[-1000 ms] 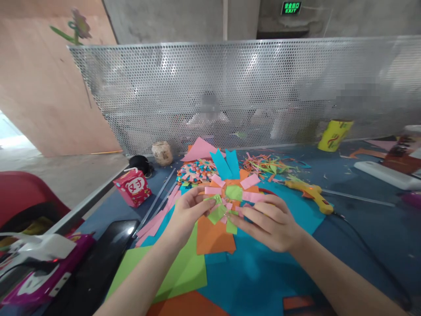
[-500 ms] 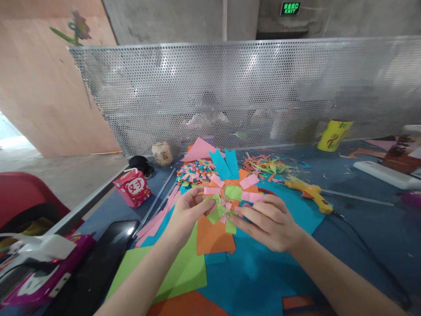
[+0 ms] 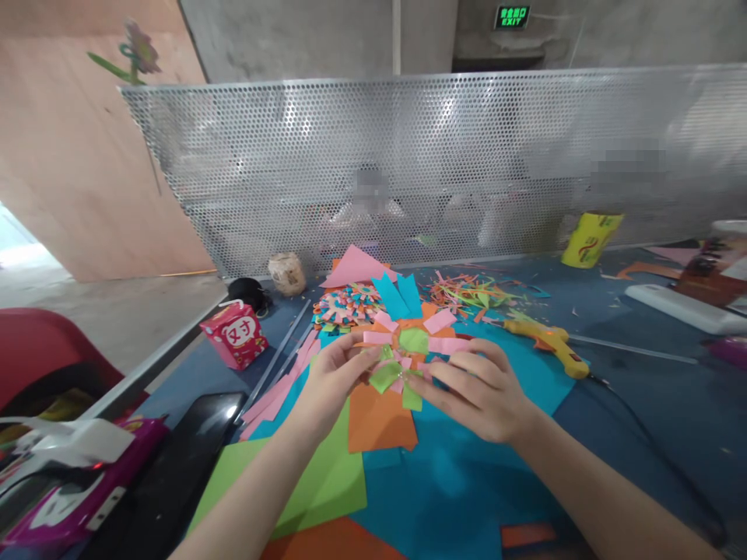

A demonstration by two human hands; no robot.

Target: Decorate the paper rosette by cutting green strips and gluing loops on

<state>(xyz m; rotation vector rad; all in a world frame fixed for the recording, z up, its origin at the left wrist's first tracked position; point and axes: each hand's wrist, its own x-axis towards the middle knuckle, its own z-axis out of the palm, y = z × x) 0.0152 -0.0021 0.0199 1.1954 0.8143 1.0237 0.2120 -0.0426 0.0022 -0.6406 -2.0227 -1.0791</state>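
Observation:
A paper flower in orange, pink and green, with two blue ribbon-like strips at its top, is held up between my hands. My left hand pinches its left edge between thumb and fingers. On the other side, my right hand is closed on its right edge, fingertips near the small green and pink pieces at the lower part. Below lie an orange paper square, a green sheet and a large blue sheet. Some of the flower is hidden behind my fingers.
A yellow glue gun with a cord lies at right, near a pile of paper shreds. Fringed paper pieces sit behind my hands. To the left are a red drink carton and a black phone. A perforated metal screen stands behind.
The paper flower tilts slightly, its blue strips sinking a little. Both hands keep their grip in nearly the same place.

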